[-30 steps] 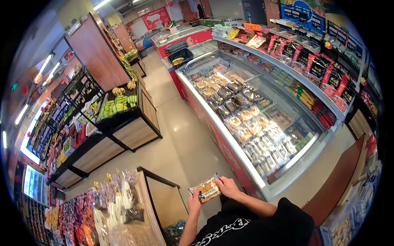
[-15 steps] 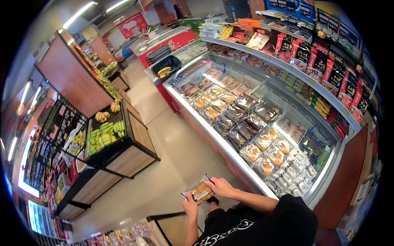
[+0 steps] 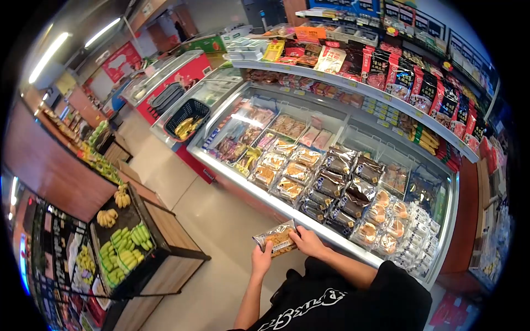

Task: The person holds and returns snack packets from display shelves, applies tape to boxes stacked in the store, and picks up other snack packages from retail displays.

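Left hand (image 3: 261, 259) and right hand (image 3: 307, 243) are both closed on one clear-wrapped packet (image 3: 281, 240) of brown food, fingers curled beneath and thumbs resting on its face. The left grips the lower left edge, the right the right end. It hangs slightly tilted above the pale floor (image 3: 190, 209), just in front of the wearer's black shirt (image 3: 353, 300) and near the freezer's front.

At far left, a wood-sided produce stand (image 3: 165, 223) bears yellow bananas (image 3: 108, 218) and, nearer, greener bananas (image 3: 126, 254). Farther back, a dark basket (image 3: 193, 107) holds something yellow. Right of it runs the chest freezer (image 3: 243, 178), with brown-filled packs (image 3: 292, 187), then dark packs (image 3: 328, 183), round buns in wrappers (image 3: 381, 212) and white wrapped items (image 3: 419, 237). Above, a shelf (image 3: 353, 84) carries red-and-black bags (image 3: 422, 91). A reddish-brown panel (image 3: 469, 220) stands beyond the freezer's right end.
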The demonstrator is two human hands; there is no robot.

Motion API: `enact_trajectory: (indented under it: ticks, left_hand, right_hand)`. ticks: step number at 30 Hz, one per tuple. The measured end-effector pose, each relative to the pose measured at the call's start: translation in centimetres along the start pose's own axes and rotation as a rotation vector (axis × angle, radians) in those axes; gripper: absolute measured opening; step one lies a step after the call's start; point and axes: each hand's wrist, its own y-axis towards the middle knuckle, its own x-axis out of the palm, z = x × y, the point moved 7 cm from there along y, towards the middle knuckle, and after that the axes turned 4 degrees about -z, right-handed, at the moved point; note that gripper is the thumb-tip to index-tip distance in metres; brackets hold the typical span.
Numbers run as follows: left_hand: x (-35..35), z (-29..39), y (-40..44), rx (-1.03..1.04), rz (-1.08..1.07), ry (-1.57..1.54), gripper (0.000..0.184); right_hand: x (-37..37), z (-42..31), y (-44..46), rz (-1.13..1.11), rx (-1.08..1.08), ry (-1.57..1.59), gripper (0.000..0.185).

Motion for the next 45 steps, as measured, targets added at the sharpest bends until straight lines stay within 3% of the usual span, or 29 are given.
enact_trajectory:
  ticks: [4, 10, 17, 20, 21, 24, 26, 30, 35, 38, 42, 44, 45]
  left_hand:
    - [-0.2, 1.8, 7.9, 0.093, -0.141, -0.081, 0.034]
    - [1.1, 1.5, 19.4, -0.018, -0.271, -0.187, 0.036]
    - [3.2, 3.1, 31.2, 0.016, -0.403, -0.081, 0.032]
    - [3.7, 3.5, 35.7, 0.138, -0.396, 0.154, 0.032]
    - [4.3, 3.7, 36.9, 0.18, -0.431, 0.087, 0.024]
    - [5.7, 0.2, 42.3, 0.103, -0.537, 0.146, 0.034]
    - [6.7, -1.1, 45.2, 0.159, -0.577, 0.056, 0.034]
    - [7.8, 1.0, 47.7, 0.387, -0.572, 0.305, 0.036]
    - [8.4, 4.0, 47.4, 0.378, -0.706, 0.288, 0.04]
    - [8.8, 3.1, 48.1, 0.467, -0.65, 0.367, 0.043]
    - [8.0, 4.8, 46.5, 0.603, -0.398, 0.645, 0.058]
    - [8.8, 6.7, 43.1, 0.762, -0.401, 0.492, 0.051]
    - [9.2, 7.5, 41.0, 0.811, -0.451, 0.412, 0.048]
  right_hand:
    - [-0.6, 0.9, 5.7, 0.103, 0.062, 0.004, 0.04]
    - [-2.1, 1.5, 14.9, 0.18, 0.093, 0.035, 0.043]
    - [-2.6, 4.3, 22.9, 0.33, 0.27, 0.02, 0.041]
    - [-2.3, 4.9, 25.2, 0.353, 0.417, 0.078, 0.045]
    - [-3.0, 3.7, 25.3, 0.37, 0.449, 0.109, 0.047]
    - [-1.8, 4.9, 27.6, 0.496, 0.514, 0.148, 0.053]
    - [-1.6, 4.5, 28.6, 0.563, 0.542, 0.237, 0.054]
    - [-1.3, 4.1, 30.1, 0.69, 0.552, 0.333, 0.052]
    - [0.4, 2.9, 30.1, 0.859, 0.563, 0.38, 0.05]
    - [1.6, 3.5, 28.5, 1.019, 0.515, 0.363, 0.046]
    - [3.3, 2.8, 22.7, 1.08, 0.591, 0.389, 0.038]
    - [5.4, 4.3, 19.5, 1.101, 0.639, 0.457, 0.038]
    - [6.5, 5.2, 17.7, 1.22, 0.563, 0.482, 0.035]
